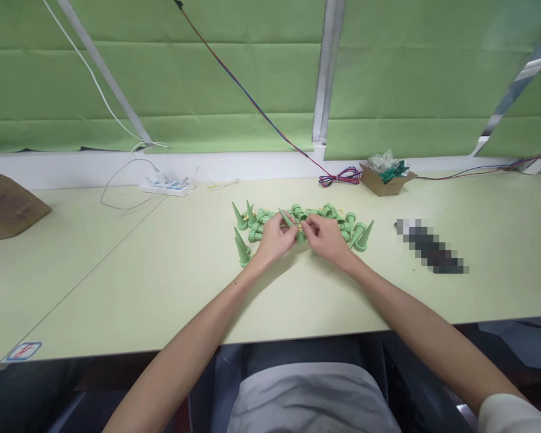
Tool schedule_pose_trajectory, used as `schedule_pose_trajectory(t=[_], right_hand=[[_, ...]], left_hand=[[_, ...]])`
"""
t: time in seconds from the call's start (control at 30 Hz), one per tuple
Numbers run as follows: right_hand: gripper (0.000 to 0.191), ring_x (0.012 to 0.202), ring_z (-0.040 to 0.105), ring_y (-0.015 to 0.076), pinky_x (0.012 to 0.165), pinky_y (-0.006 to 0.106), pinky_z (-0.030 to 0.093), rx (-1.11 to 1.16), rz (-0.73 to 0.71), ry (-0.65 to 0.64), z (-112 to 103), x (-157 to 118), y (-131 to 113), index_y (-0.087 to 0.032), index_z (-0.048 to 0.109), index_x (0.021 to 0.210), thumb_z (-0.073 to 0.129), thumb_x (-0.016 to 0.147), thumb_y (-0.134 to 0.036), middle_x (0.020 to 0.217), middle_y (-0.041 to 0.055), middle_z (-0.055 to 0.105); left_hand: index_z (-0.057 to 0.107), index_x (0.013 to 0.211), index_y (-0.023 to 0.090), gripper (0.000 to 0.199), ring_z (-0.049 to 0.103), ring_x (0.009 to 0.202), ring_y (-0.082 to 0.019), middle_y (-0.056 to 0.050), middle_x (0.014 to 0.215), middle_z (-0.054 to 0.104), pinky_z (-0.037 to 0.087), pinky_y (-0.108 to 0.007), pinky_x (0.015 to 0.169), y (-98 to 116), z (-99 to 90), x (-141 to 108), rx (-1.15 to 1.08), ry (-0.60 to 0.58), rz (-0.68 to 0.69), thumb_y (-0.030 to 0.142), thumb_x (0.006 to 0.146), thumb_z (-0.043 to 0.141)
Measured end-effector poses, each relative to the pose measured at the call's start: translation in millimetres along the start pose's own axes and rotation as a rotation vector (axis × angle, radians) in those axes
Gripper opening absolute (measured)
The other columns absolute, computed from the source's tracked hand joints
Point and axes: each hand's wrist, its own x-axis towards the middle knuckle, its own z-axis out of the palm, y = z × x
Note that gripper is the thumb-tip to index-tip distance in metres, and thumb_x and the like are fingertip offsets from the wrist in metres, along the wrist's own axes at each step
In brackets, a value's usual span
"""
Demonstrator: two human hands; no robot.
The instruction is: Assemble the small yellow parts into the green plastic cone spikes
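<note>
- Head view: the left hand (pixel 276 240) is clamping a green cone (pixel 286 218) between thumb and fingers; its tip is pointing up and leftward, while its lower end is disappearing behind the fingertips.
- The right hand (pixel 325 238) is bringing thumb and forefinger close together just beside that cone; I cannot tell whether they are gripping anything, as a small yellow piece (pixel 299 225) is showing only in part there.
- Both hands are working over the near middle of a pile of green parts (pixel 351 219), which is lying on the pale table (pixel 198 288); the hands are hiding some of it, and overlapping pieces are making a count unreliable.
- Upright cones are standing at the pile's left edge; others are leaning at its right.
- A cardboard box (pixel 382 186) is sitting behind the pile, to the right; crumpled clear wrapping is partly covering its contents.
- A pixelated object (pixel 430 246) is lying farther right, its identity obscured.
- A brown bag (pixel 9 209) is running out of frame at left.
</note>
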Motion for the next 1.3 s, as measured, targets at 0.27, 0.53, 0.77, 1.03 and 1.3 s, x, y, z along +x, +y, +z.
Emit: schedule_pose_trajectory(t=[0.27, 0.53, 0.77, 1.03, 1.3], right_hand=[[0.025, 0.05, 0.039, 0.0127, 0.054, 0.028, 0.029, -0.006, 0.006, -0.033, -0.2, 1.0, 3.2, -0.02, 0.044, 0.067, 0.047, 0.091, -0.025, 0.054, -0.003, 0.044], [0.024, 0.051, 0.039, 0.0129, 0.054, 0.028, 0.029, -0.018, 0.007, -0.035, 0.5, 1.7, 6.0, -0.021, 0.043, 0.067, 0.047, 0.091, -0.025, 0.056, -0.0027, 0.045], [0.024, 0.051, 0.039, 0.0129, 0.055, 0.028, 0.03, -0.016, 0.004, -0.035, 1.4, 1.8, 7.6, -0.021, 0.044, 0.068, 0.047, 0.091, -0.025, 0.056, -0.0025, 0.047], [0.024, 0.051, 0.038, 0.0126, 0.054, 0.028, 0.029, 0.005, 0.031, -0.033, 2.4, 2.6, 8.3, -0.02, 0.046, 0.066, 0.048, 0.089, -0.026, 0.055, -0.0028, 0.046], [0.025, 0.046, 0.04, 0.0125, 0.049, 0.027, 0.029, 0.159, 0.216, -0.083, -0.6, 4.6, 6.2, -0.021, 0.048, 0.063, 0.051, 0.087, -0.026, 0.048, -0.0034, 0.045]], left_hand=[[0.051, 0.083, 0.02, 0.007, 0.051, 0.053, -0.012, 0.002, 0.065, 0.056, 0.036, -0.025, 0.05, -4.1, 0.3, 1.0, 0.2, -0.005, 0.107, 0.02, 0.077, 0.053], [0.052, 0.084, 0.02, 0.006, 0.052, 0.056, -0.014, 0.001, 0.062, 0.055, 0.036, -0.026, 0.053, -5.0, 0.8, -1.3, 0.286, -0.023, 0.138, 0.023, 0.079, 0.051], [0.052, 0.084, 0.021, 0.006, 0.049, 0.052, -0.013, 0.003, 0.056, 0.051, 0.033, -0.026, 0.051, -3.1, 0.5, -2.1, 0.31, -0.03, 0.126, 0.023, 0.079, 0.05], [0.054, 0.082, 0.02, 0.005, 0.044, 0.05, -0.012, 0.005, 0.053, 0.047, 0.033, -0.026, 0.051, 0.3, -0.8, -2.4, 0.36, -0.024, 0.164, 0.021, 0.079, 0.05], [0.054, 0.083, 0.021, 0.006, 0.049, 0.053, -0.013, 0.003, 0.057, 0.052, 0.035, -0.026, 0.053, -2.2, 0.2, -3.7, 0.381, -0.044, 0.235, 0.02, 0.081, 0.048]])
